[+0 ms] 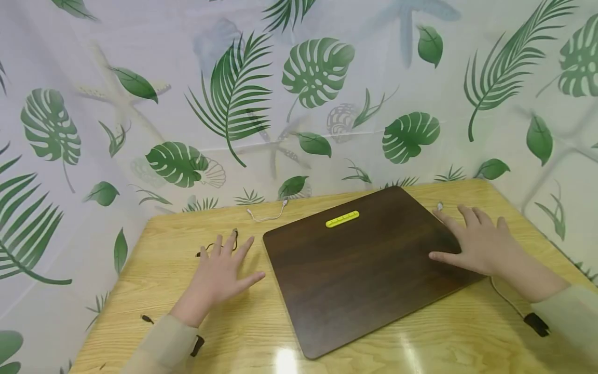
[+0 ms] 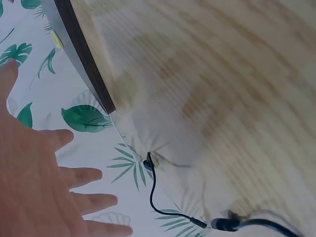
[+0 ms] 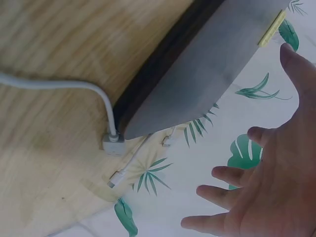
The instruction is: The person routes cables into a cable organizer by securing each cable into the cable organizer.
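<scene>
Glossy table and smooth board look wooden.

Head view: above near side of dark board, facing forward-down. Wrist views: low, close, flanking board, facing leafy backdrop; both share yellow strip.

Counting twelve as straight ahead of the person, I see the left forearm extend from about half past seven, its pale sleeve ending near the wrist. The left hand is palm down, fingers fanned between twelve and one, thumb out toward two or three. The right forearm slants in from four o'clock, sleeved alike; the right hand, also palm down, spreads its fingers between ten and twelve, thumb toward nine.
</scene>
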The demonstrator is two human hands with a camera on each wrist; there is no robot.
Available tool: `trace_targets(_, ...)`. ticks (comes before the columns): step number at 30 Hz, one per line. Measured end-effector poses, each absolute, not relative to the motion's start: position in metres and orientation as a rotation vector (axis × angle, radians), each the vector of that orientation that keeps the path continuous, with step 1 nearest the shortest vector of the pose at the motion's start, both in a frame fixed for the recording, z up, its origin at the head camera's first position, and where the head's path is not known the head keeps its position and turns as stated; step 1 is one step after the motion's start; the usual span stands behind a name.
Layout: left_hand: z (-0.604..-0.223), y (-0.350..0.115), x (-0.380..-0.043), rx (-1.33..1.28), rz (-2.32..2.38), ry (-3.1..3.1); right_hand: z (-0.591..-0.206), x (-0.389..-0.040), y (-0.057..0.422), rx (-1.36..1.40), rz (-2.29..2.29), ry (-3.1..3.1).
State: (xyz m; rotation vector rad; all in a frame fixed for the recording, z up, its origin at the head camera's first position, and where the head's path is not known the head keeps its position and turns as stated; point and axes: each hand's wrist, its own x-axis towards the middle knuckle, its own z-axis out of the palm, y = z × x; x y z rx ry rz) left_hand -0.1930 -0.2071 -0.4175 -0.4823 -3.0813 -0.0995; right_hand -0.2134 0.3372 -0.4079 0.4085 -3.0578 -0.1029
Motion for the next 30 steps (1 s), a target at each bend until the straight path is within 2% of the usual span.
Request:
trace_targets(12, -0.419, -0.19, -0.206, -0.55, -0.155, -3.096, -0.399, -0.221, 0.333, 0.449, -0.137, -3.025)
trace_targets(30, -0.418, -0.162, -0.221, -0.559, -0.086, -3.15, -0.418, -0.223, 0.335, 0.446, -0.033, -3.042)
